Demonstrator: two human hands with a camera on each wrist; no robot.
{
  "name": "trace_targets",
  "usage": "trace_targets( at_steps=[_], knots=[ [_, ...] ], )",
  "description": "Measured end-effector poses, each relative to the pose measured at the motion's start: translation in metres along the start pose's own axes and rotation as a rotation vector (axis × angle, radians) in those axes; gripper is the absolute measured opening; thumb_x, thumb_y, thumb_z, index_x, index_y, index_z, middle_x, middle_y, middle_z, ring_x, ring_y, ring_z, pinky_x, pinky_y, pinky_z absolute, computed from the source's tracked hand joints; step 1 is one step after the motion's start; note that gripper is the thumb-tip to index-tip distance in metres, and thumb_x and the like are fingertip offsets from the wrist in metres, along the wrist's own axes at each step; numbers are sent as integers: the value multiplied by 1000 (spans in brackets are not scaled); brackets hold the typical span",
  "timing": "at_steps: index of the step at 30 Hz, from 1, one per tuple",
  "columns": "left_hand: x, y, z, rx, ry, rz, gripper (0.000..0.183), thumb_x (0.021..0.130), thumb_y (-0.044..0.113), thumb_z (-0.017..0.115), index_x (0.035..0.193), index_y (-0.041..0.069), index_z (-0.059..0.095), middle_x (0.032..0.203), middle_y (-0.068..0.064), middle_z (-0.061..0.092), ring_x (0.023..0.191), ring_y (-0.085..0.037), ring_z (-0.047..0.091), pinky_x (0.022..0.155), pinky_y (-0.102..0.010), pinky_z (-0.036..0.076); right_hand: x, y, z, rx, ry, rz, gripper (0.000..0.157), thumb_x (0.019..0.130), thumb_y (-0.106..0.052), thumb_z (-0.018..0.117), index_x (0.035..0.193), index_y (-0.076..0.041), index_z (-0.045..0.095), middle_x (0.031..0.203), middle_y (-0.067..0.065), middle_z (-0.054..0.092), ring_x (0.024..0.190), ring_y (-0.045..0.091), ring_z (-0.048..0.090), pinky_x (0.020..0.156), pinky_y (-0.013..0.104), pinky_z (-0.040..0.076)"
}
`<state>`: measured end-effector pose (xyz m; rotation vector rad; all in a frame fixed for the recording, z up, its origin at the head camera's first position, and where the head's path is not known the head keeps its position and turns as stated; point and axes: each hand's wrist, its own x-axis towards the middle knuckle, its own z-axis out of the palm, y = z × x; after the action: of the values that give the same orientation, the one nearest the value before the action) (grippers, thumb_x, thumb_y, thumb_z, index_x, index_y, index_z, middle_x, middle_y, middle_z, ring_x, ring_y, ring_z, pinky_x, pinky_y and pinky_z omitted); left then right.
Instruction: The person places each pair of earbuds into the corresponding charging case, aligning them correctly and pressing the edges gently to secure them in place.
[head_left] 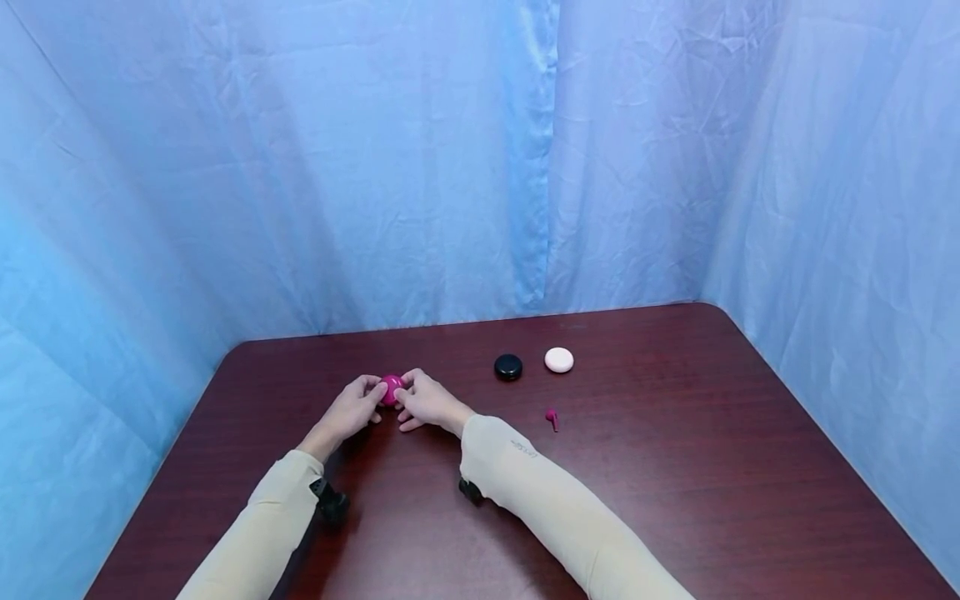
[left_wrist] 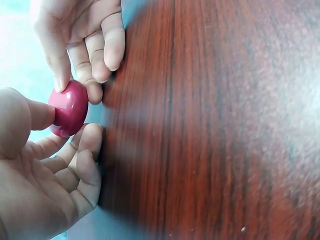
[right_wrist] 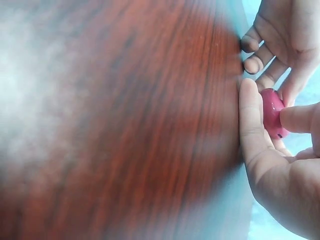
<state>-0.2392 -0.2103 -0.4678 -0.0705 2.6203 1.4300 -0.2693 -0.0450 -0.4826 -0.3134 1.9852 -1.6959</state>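
A round, glossy pink earbud case (head_left: 392,388) is held between both hands toward the left of the table. My left hand (head_left: 352,410) pinches it from the left, thumb on its near face, as the left wrist view shows with the case (left_wrist: 76,102) just off the wood. From the other side my right hand (head_left: 432,402) grips it too, thumb pressed on the case (right_wrist: 271,111) and fingers around its edge. The lower fingers of both hands are near the tabletop. To the right lies a pink earbud (head_left: 552,417), apart from both hands.
A black round case (head_left: 508,367) and a white round case (head_left: 558,360) sit side by side toward the back of the dark wooden table (head_left: 675,467). Blue curtains (head_left: 420,167) hang behind and along both sides.
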Motion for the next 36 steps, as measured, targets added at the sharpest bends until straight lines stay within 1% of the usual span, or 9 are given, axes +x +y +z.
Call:
trace_targets(
  at_steps=[5,12,16,21,25,27,29,32,36],
  knots=[
    [-2,1,1,-15,-5,19,38,110,20,45,135,-7,45,97,-18,62,67,-19,59,57,-27,45,-3,0,1,-3,11,-5,18,107,-13,52,121,-2,45,98,15,63,74,19,63,67,33,61],
    [-8,0,0,-20,-12,45,37,110,19,45,136,-7,45,93,-18,61,65,-18,59,55,-27,46,-9,-1,1,-23,43,-17,21,103,-10,60,118,0,51,98,13,63,77,20,64,67,33,61],
    [-11,2,1,-11,-17,63,36,110,19,46,137,-5,46,94,-18,61,66,-19,59,55,-28,47,-12,-2,-3,-57,47,-18,25,101,-10,64,121,1,54,98,11,64,75,20,65,65,33,61],
    [-15,7,3,-20,-11,106,37,109,21,49,139,-1,49,105,-17,62,70,-22,60,56,-31,49,-18,-7,-12,-100,53,-37,33,98,-12,69,126,-1,56,97,10,65,75,23,66,64,35,61],
    [-11,15,10,-20,-5,153,39,108,21,51,141,1,52,113,-18,63,72,-24,61,57,-30,49,-23,-11,-25,-96,57,-50,38,95,-12,73,128,-2,56,95,10,67,76,25,68,64,35,61],
    [-10,20,13,-4,6,188,41,108,21,52,142,0,52,116,-18,64,74,-23,62,61,-28,51,-26,-13,-31,-84,61,-52,40,94,-13,75,127,-1,56,94,10,67,78,26,70,64,36,61],
    [-9,27,16,8,24,221,43,107,21,55,142,-3,52,114,-18,66,75,-23,63,65,-27,51,-30,-15,-38,-73,57,-52,40,94,-14,75,126,0,56,96,11,68,81,29,71,65,36,61],
    [-10,37,21,6,47,268,45,105,19,59,140,-7,53,112,-18,67,79,-23,64,72,-27,53,-38,-18,-48,-80,38,-38,40,94,-20,76,124,0,59,101,15,69,84,31,71,67,37,61],
    [-13,50,28,-35,52,311,43,103,18,63,138,-5,57,112,-18,69,85,-27,67,77,-31,56,-48,-22,-66,-97,-6,-11,39,94,-29,76,120,-2,64,108,23,68,79,30,69,70,38,61]
  ],
)
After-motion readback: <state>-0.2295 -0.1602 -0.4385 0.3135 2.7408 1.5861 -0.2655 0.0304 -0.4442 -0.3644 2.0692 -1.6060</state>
